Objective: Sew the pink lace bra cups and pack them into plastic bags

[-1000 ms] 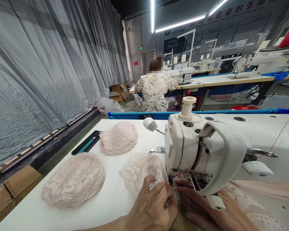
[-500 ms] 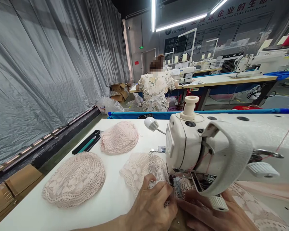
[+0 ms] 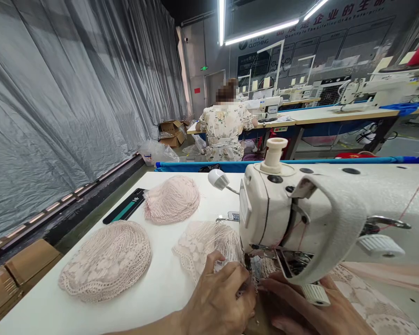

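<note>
A pale pink lace piece [image 3: 199, 244] lies on the white table, its right part running under the head of a sewing machine [image 3: 265, 209]. My left hand [image 3: 221, 293] is closed on this lace, fingers bent, just left of the needle area. To the right, my right hand [image 3: 303, 298] rests low beneath the machine head, fingers together near the presser foot. The machine partly covers that hand, so whether it pinches the fabric cannot be made out. More lace [image 3: 370, 302] spreads out to the right of it.
Two stacks of lace cups, one round [image 3: 106, 260] and one domed [image 3: 172, 199], lie on the table's left. Beside them is a black and green case [image 3: 124, 207]. Cardboard boxes [image 3: 24, 279] stand below left. A person [image 3: 226, 123] sits ahead at another sewing table.
Both hands stay almost where they were by the needle area. The whole view has shifted very slightly; the lace looks nearly unmoved.
</note>
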Tool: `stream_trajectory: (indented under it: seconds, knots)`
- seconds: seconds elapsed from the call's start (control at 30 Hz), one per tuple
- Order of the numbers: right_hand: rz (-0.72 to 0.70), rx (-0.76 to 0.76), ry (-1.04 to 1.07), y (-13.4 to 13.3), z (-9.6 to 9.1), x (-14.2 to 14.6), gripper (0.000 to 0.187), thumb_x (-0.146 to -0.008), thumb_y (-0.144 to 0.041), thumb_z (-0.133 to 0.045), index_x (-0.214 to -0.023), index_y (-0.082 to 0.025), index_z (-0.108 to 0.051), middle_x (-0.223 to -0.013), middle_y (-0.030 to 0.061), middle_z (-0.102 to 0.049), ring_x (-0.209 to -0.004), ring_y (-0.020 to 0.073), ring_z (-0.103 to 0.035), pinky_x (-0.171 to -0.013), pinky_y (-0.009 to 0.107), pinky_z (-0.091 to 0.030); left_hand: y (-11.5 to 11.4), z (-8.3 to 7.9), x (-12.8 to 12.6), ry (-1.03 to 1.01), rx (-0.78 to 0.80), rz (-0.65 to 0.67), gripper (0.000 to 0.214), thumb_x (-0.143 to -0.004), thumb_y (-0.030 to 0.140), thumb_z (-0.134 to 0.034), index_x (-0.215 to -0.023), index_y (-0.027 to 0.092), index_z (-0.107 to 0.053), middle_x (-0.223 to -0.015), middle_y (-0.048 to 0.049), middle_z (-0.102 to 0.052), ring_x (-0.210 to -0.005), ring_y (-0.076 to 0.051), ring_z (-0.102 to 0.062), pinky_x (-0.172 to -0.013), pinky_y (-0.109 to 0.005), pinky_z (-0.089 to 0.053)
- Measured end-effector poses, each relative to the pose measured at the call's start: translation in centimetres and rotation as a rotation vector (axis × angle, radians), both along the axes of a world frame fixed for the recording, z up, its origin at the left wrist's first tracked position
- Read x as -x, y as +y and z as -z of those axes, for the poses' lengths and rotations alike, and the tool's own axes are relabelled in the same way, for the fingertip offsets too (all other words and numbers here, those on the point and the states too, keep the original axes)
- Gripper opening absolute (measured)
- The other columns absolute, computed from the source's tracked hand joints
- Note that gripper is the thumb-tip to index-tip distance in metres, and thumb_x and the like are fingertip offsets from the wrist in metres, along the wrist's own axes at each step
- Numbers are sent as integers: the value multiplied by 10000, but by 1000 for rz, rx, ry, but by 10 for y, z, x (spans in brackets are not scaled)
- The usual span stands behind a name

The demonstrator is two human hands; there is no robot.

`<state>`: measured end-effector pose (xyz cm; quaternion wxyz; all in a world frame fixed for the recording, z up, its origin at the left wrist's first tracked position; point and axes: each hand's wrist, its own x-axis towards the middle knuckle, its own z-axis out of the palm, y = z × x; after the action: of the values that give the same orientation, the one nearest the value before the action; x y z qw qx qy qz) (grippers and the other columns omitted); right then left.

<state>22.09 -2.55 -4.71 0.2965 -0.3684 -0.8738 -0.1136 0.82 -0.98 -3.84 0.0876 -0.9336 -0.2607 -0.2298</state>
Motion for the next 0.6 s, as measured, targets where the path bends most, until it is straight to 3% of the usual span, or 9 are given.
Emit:
stream_trajectory:
  seconds: [0.17,0.37,0.6]
  knots:
    - [8,-7,-27,1,2,-2,252,-904,-236,-425,-1036,-290,-633,-936,23,-702,-810,174,-653,-725,304,-476,0,0,2,-15,28,16,91,-867,184,-529,-936,132,-554,-941,-48,-631,-874,-154,-570,-831,-356,-342]
    - [32,-31,-73,-1,0,-1,228,-893,-224,-440,-902,-257,-666,-862,51,-694,-747,174,-649,-690,299,-499,0,-2,2,-31,50,27,126,-837,203,-585,-930,123,-554,-1035,-43,-620,-945,-157,-556,-832,-356,-337]
    - [9,-20,-111,-2,-1,2,224,-890,-232,-461,-940,-256,-678,-914,18,-718,-802,162,-659,-675,247,-521,1,-3,1,-24,29,37,174,-842,245,-611,-944,115,-555,-1025,-29,-635,-921,-148,-544,-817,-361,-326]
